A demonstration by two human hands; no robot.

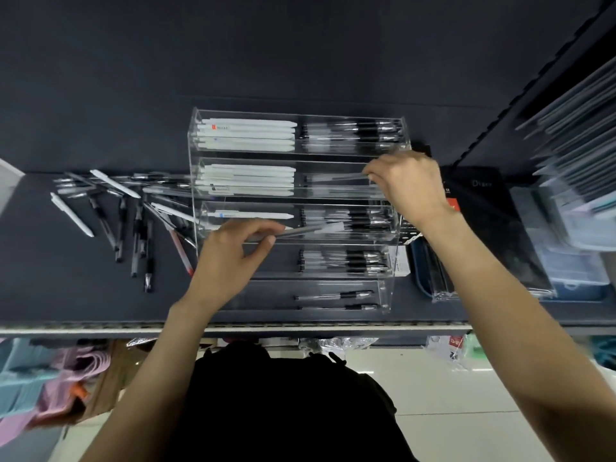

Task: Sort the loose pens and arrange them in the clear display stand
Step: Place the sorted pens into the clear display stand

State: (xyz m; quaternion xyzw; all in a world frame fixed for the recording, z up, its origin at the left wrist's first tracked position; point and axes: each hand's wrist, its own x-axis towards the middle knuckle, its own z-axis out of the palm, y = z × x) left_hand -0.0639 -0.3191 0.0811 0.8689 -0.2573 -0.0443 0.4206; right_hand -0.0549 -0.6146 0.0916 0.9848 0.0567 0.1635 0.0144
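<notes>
- The clear display stand point(293, 208) sits on the dark shelf, five stepped tiers, white pens point(246, 135) filling left compartments up top, black-grip pens point(353, 218) on the right.
- Loose pens point(126, 215) lie scattered, crisscrossed, just left of the stand.
- A grey pen point(310, 230) hovers level over the middle tier.

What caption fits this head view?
Both hands, left hand and right hand, each place a pen into the clear display stand; loose pens wait left.

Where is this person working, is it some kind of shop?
Most likely a stationery shop. A tiered clear display stand sits on a dark retail shelf, loose pens lie beside it, a black diary and packaged goods are stocked at the right.
</notes>
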